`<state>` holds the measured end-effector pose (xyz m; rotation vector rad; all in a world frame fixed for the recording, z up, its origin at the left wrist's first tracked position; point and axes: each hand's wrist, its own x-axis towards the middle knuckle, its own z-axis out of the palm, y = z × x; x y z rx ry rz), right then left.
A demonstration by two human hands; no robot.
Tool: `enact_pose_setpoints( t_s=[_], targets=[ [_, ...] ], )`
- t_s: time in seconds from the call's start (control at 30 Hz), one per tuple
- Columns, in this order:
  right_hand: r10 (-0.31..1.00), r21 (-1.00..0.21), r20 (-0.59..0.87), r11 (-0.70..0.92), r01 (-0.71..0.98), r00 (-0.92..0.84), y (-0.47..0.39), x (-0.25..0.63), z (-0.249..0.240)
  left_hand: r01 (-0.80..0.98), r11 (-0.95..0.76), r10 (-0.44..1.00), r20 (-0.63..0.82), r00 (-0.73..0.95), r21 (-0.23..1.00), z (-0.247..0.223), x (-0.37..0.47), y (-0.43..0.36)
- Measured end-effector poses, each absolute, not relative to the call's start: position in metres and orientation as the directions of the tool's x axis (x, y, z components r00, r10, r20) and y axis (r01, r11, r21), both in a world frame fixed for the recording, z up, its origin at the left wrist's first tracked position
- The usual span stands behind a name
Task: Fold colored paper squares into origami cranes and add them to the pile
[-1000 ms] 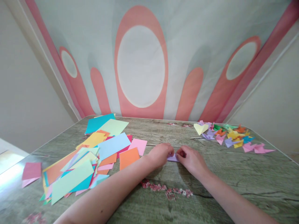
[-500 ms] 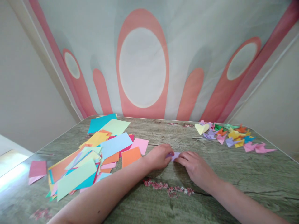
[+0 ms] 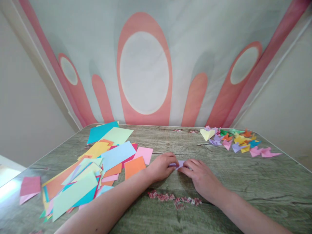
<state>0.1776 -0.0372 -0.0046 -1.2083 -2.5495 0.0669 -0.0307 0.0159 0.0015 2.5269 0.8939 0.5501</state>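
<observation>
A small piece of folded purple paper (image 3: 180, 164) lies on the wood-patterned table (image 3: 168, 221), between my two hands. My left hand (image 3: 162, 166) pinches its left end, with the fingers curled over it. At the right end, my right hand (image 3: 198, 174) has its thumb and fingers closed on the paper. The fingers cover much of the paper, so its exact folds cannot be made out.
Loose coloured paper sheets (image 3: 75, 191) pile up at the left, partly behind my left forearm. Pink squares (image 3: 30, 186) lie at the far left. Several small folded paper figures (image 3: 240, 139) and a pale yellow paper heart (image 3: 207, 134) sit at the back right.
The view has shifted slightly, so the table things appear a little further left and lower. Both hands stay on the purple paper, with more of it showing between them.
</observation>
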Motion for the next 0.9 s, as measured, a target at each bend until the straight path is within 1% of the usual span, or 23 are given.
enact_pose_setpoints(
  t_s=[0.17,0.27,0.37,0.53,0.6,0.73,0.9],
  targets=[
    [0.761,-0.195,0.255,0.645,0.739,-0.596,-0.036,0.183,-0.001,0.491,-0.754,0.611,0.192,0.768,0.436,0.005,-0.035,0.018],
    [0.760,-0.201,0.255,0.646,0.736,-0.598,-0.035,0.189,0.000,0.479,-0.795,0.564,0.162,0.810,0.373,0.007,-0.038,0.019],
    [0.757,-0.209,0.273,0.648,0.732,-0.593,-0.033,0.194,-0.001,0.481,-0.838,0.523,0.127,0.843,0.259,0.008,-0.039,0.018],
    [0.754,-0.214,0.293,0.651,0.729,-0.587,-0.029,0.201,-0.005,0.507,-0.862,0.506,0.072,0.860,0.006,0.014,-0.036,0.007],
    [0.751,-0.210,0.306,0.653,0.728,-0.586,-0.029,0.203,-0.007,0.521,-0.852,0.519,0.051,0.854,-0.051,0.020,-0.034,0.000],
    [0.749,-0.200,0.329,0.651,0.732,-0.576,-0.029,0.206,-0.009,0.537,-0.838,0.540,0.000,0.842,-0.092,0.030,-0.034,-0.010],
    [0.754,-0.195,0.323,0.644,0.740,-0.571,-0.030,0.209,-0.011,0.576,-0.810,0.583,-0.056,0.810,-0.106,0.035,-0.038,-0.014]
  ],
)
